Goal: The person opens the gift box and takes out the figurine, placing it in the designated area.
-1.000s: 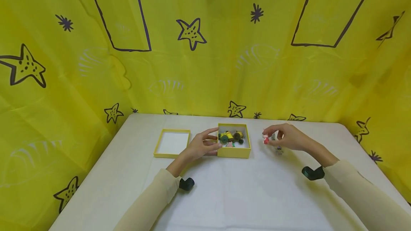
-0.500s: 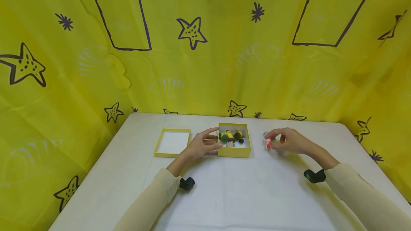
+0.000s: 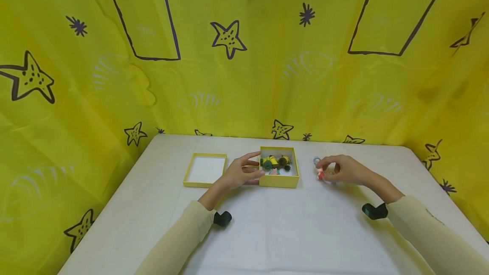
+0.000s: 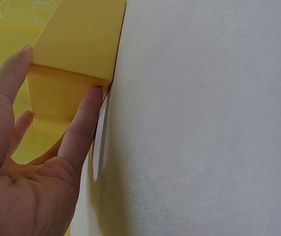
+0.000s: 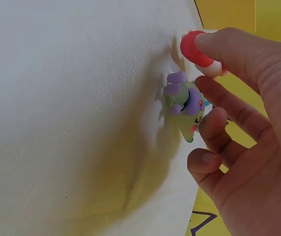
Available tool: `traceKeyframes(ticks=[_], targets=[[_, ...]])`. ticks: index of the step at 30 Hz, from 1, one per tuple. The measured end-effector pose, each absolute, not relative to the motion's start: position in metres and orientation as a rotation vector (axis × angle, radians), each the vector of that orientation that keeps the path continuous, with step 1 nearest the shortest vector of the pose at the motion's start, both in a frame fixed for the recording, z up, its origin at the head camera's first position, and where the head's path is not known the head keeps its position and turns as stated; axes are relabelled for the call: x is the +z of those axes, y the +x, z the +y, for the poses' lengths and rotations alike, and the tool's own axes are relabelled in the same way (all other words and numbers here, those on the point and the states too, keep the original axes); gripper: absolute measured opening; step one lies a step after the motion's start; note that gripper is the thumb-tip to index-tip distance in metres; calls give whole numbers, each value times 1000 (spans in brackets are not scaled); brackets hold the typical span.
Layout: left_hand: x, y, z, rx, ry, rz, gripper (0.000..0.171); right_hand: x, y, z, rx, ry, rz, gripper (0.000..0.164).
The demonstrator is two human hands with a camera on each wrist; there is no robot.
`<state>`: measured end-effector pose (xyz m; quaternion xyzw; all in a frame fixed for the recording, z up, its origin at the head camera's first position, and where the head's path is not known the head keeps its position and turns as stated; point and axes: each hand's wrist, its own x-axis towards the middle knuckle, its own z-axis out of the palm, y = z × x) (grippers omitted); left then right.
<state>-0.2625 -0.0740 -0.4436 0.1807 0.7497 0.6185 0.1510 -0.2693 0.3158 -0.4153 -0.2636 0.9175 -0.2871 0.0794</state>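
Observation:
A shallow yellow box point(image 3: 279, 182) holds several small toy figurines point(image 3: 273, 162), mostly yellow with dark round parts, plus a pink one at the front. My left hand point(image 3: 239, 174) rests against its left side, the extended thumb and fingers touching the wall point(image 4: 74, 39). Right of the box, my right hand point(image 3: 347, 169) pinches a red-and-white figurine point(image 5: 197, 48) low over the table, thumb on the red part. Right by the fingertips, a purple-and-green figurine point(image 5: 183, 101) shows in the right wrist view. A light blue piece point(image 3: 316, 160) peeks out behind the fingers.
A yellow-rimmed lid with a white inside point(image 3: 205, 185) lies left of the box. White cloth covers the table point(image 3: 275, 232). A yellow curtain point(image 3: 259, 84) with drawn stars hangs behind the table's far edge.
My right hand has come down and slightly right with the red-and-white figurine, nearer the table and the other figurines. The left hand and the box stay put.

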Motion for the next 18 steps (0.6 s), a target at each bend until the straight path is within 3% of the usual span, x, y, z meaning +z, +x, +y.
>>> traceKeyframes(ticks=[18], targets=[[-443,-262,-74,1761,537,2177,75,-418,-269,317,-831,-781,2747,30]])
